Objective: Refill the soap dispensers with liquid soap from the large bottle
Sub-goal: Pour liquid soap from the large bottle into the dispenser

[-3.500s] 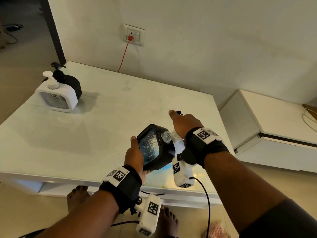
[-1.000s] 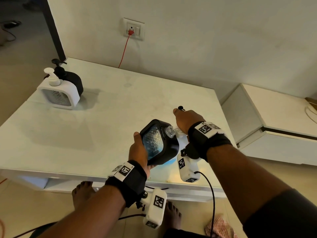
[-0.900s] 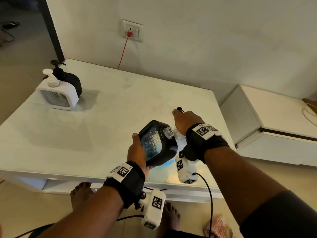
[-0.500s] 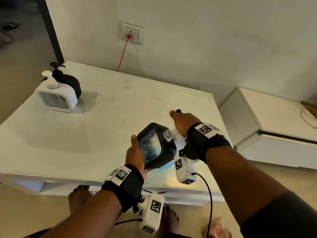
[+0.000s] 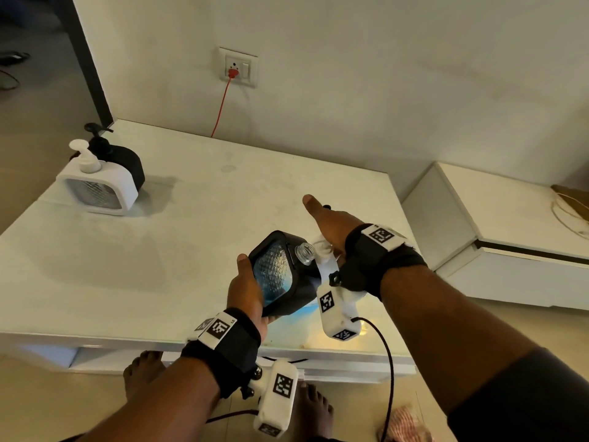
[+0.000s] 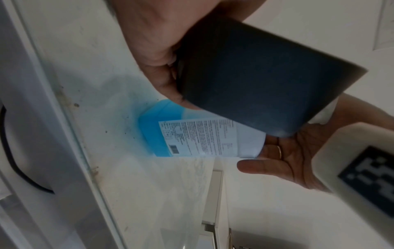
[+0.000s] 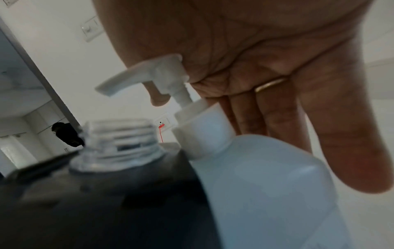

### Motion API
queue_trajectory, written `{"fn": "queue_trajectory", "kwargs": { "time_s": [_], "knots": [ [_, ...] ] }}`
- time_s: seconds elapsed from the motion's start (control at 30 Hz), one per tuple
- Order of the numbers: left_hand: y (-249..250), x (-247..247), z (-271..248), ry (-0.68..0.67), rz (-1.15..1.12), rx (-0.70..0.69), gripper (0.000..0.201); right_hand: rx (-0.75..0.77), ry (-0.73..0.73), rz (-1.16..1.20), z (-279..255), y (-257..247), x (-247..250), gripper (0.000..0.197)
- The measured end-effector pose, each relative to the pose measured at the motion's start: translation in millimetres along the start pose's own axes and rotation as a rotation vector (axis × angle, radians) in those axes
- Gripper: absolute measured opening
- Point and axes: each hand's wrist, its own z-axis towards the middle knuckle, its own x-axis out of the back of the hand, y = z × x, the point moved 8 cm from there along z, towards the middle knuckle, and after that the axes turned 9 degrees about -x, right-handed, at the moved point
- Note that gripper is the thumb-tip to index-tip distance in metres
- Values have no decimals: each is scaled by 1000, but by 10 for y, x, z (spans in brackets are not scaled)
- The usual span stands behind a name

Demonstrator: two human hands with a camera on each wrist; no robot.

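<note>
My left hand (image 5: 245,291) grips a black square soap dispenser (image 5: 277,275), tilted over the table's near edge, its clear threaded neck (image 5: 304,252) open and without a pump. In the left wrist view the dispenser (image 6: 266,75) hides my fingers. Just right of it stands the large bottle (image 6: 192,138), translucent with blue liquid low in it and a printed label. My right hand (image 5: 331,221) lies palm-down on its white pump head (image 7: 153,72), fingers straight beside the bottle (image 7: 266,193). The pump's spout points out over the dispenser's neck (image 7: 121,139).
A white dispenser (image 5: 98,189) and a second black one (image 5: 127,164) stand at the white table's (image 5: 191,250) far left corner. A red cable (image 5: 220,110) runs from a wall socket. A small black part (image 5: 325,206) lies past my right hand. A low white cabinet (image 5: 497,234) stands at the right.
Both hands keep the same hold and place on the dispenser and the pump. Only the head view shifts a little.
</note>
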Motion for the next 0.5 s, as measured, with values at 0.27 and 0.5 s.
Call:
{"fn": "queue_trajectory", "kwargs": {
  "time_s": [0.27,0.5],
  "knots": [
    [-25,-10,-35,8,5,14,53,-46,141,-4,70,103,23,73],
    [-37,-1,14,9,3,6,54,-29,156,-29,13,98,33,72]
  ]
}}
